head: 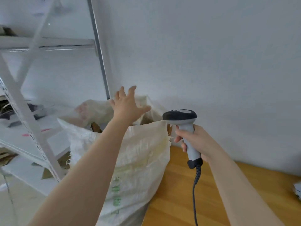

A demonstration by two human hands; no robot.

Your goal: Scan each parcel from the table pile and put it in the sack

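My left hand [128,106] is spread wide, fingers splayed and holding nothing, stretched out above the open mouth of the sack [138,152]. My right hand [195,141] is curled round the grey handle of the scanner [185,126], whose dark head points left toward the sack's rim; its coiled cord [195,185] hangs down over the desk [179,201]. The sack is white and woven, with green print, and stands against the desk's left edge, brown cardboard [96,127] showing inside. The desk is orange-brown wood, and a parcel [297,189] peeks in at its far right. A plain pale wall [211,54] lies behind, and white metal shelves [32,128] stand left of the sack.
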